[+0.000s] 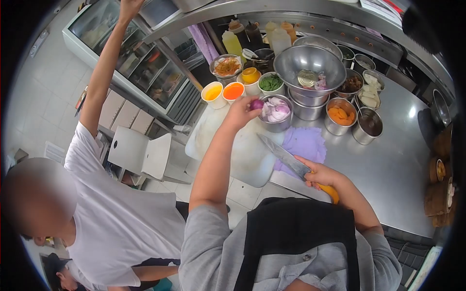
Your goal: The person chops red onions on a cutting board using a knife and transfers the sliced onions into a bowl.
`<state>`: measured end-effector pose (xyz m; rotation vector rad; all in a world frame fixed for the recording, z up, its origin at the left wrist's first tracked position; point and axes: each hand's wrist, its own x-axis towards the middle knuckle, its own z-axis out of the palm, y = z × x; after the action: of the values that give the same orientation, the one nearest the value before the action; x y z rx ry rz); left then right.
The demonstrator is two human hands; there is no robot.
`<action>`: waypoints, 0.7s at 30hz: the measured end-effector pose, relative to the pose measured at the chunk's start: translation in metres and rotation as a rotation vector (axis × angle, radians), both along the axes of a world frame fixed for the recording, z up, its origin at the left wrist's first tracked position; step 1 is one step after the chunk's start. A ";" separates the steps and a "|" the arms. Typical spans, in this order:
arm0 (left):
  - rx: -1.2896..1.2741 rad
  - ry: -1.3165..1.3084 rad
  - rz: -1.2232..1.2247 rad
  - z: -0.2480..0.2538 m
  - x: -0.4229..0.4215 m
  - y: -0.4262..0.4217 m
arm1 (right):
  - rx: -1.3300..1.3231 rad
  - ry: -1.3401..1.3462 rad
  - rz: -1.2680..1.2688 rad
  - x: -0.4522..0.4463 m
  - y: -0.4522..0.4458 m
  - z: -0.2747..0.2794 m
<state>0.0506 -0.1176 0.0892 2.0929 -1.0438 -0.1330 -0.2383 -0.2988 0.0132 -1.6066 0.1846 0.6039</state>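
My left hand is closed on a small red onion piece beside a metal pot. That pot holds several pale, peeled onion pieces. Lower right, my right hand grips a large knife by its yellow handle, the blade pointing up and left. Under part of the blade lies a crumpled purple cloth. A white cutting board rests below my left forearm, with its surface stained.
A big steel bowl sits on pots behind the onions. Cups of yellow sauce and orange sauce stand left; pots of carrots and brown sauce stand right. A person in a white shirt reaches up at left.
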 end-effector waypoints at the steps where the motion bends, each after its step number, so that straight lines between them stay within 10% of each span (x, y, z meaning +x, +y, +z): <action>1: 0.023 -0.106 -0.013 0.003 -0.003 -0.014 | 0.005 0.000 -0.002 0.000 -0.001 0.000; 8: 0.240 -0.462 0.073 -0.004 -0.013 -0.064 | 0.066 -0.022 0.017 -0.002 -0.008 -0.007; 21: 0.298 -0.204 0.083 0.003 0.004 -0.069 | 0.070 -0.040 0.036 -0.005 -0.011 0.000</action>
<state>0.0547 -0.1866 0.0918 2.4569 -1.1085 -0.0349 -0.2435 -0.3097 0.0131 -1.5554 0.1038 0.5990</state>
